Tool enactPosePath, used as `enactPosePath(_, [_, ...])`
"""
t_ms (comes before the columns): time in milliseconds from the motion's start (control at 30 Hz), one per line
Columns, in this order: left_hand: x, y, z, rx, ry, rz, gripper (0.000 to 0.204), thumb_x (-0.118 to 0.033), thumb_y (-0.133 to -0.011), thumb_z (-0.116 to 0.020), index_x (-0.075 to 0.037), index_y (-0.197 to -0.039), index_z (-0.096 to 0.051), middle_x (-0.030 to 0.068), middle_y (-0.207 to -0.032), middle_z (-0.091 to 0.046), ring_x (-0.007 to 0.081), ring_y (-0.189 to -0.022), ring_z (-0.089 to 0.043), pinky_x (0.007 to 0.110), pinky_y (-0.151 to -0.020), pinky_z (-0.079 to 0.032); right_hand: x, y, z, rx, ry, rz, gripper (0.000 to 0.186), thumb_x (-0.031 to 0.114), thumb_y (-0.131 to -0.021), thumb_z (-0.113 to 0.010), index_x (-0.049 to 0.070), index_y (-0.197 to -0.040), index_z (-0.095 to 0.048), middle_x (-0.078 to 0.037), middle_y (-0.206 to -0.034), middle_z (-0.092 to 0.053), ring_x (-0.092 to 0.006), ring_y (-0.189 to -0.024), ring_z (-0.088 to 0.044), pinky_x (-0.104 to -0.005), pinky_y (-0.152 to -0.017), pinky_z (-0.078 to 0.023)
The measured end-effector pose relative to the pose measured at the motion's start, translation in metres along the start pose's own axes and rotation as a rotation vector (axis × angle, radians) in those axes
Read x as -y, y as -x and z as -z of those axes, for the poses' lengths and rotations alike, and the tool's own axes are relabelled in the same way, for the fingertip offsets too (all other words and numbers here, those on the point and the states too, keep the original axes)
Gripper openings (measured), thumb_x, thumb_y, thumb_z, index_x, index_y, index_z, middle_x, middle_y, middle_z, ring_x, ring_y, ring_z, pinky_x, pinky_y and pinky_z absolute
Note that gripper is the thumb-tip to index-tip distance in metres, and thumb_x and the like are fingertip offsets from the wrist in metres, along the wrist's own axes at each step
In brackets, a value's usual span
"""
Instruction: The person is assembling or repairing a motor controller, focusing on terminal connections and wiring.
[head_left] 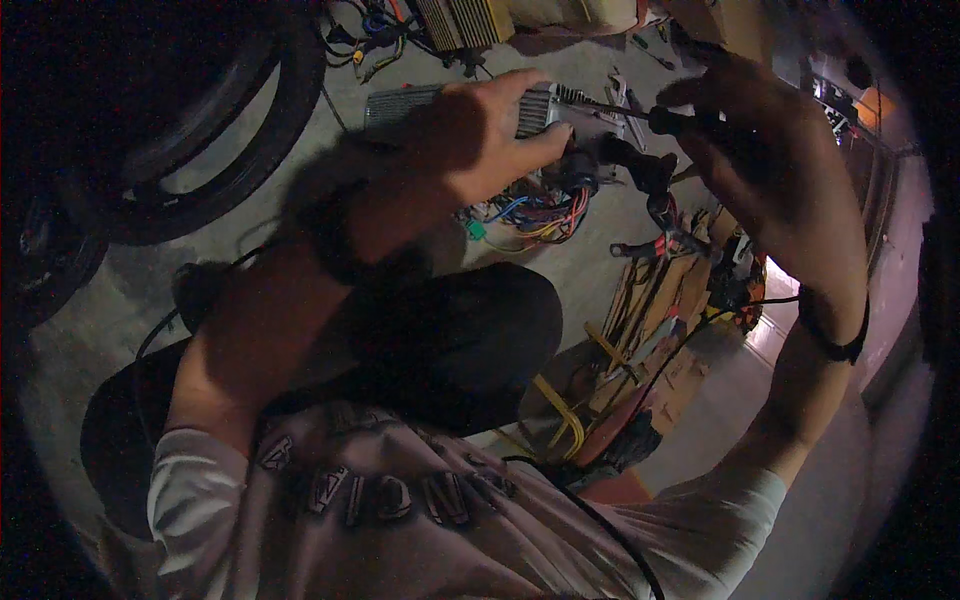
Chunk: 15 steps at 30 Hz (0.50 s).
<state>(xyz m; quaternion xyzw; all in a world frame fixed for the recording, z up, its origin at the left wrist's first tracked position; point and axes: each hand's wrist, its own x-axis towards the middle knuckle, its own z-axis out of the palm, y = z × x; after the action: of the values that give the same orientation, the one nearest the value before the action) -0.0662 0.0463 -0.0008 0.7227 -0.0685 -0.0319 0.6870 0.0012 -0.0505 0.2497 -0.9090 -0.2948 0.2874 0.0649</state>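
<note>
A grey metal box with cooling fins (405,102) rests on the floor in front of me. My left hand (490,140) is closed over it, thumb and fingers gripping near its right end. In my right hand (765,150) is a screwdriver (668,120), held by its dark handle. Its thin shaft points left, to the box's end by a black coiled piece (572,96); whether the tip touches a screw cannot be made out. Below the box lies a bundle of coloured wires (560,218). Thick black cables (650,175) run from beside the box toward the right.
Large dark tyres (265,150) stand at the left. Another finned box, yellowish (465,22), sits at the far side near loose wiring (375,40). Flattened cardboard (660,290) lies right of my knee (500,320), with a yellow strap-like piece (565,420) nearer me. Hand tools (625,90) lie beyond the screwdriver.
</note>
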Motion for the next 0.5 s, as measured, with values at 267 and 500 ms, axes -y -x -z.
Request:
enactPosePath(267, [-0.004, 0.000, 0.002, -0.060, -0.040, 0.008, 0.052, -0.031, -0.083, -0.078, -0.005, -0.125, -0.063, 0.0034, -0.063, -0.056, 0.0090, -0.058, -0.050, 0.030, -0.054, -0.045, -0.022, 0.009, 0.000, 0.004, -0.053, -0.019, 0.021, -0.005, -0.093, -0.055, -0.006, -0.113, -0.061, -0.015, -0.106, -0.067, -0.0215, -0.103, -0.066, -0.0316, -0.086, -0.053])
enactPosePath(500, [0.010, -0.002, -0.002, -0.181, -0.333, -0.461, 0.054, -0.034, -0.081, -0.080, -0.008, -0.126, -0.063, 0.0081, -0.067, -0.061, 0.0131, -0.062, -0.056, 0.032, -0.059, -0.049, -0.014, 0.013, 0.000, -0.091, -0.150, -0.313, 0.025, 0.009, -0.095, -0.063, -0.005, -0.116, -0.060, -0.015, -0.112, -0.070, -0.0228, -0.104, -0.068, -0.0305, -0.090, -0.053])
